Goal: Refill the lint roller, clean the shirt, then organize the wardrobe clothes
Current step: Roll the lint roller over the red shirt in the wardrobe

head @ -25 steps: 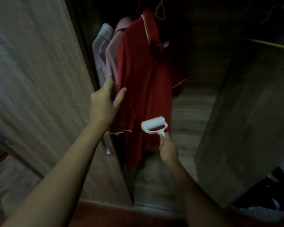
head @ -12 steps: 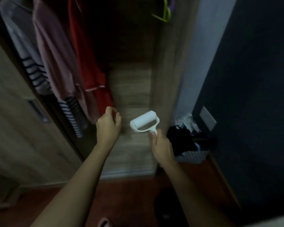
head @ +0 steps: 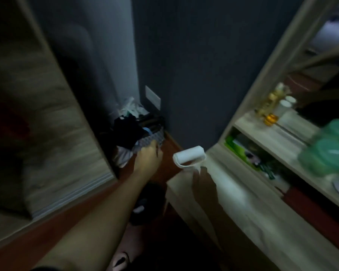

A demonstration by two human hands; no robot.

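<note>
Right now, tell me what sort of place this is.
Most likely a bedroom corner at home: a wooden wardrobe on the left, a basket heaped with clothes against the dark wall, and open shelves holding bottles on the right. The right hand holds a lint roller.

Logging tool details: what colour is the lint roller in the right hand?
The lint roller is white, roll and frame alike; seen in the head view.
</note>
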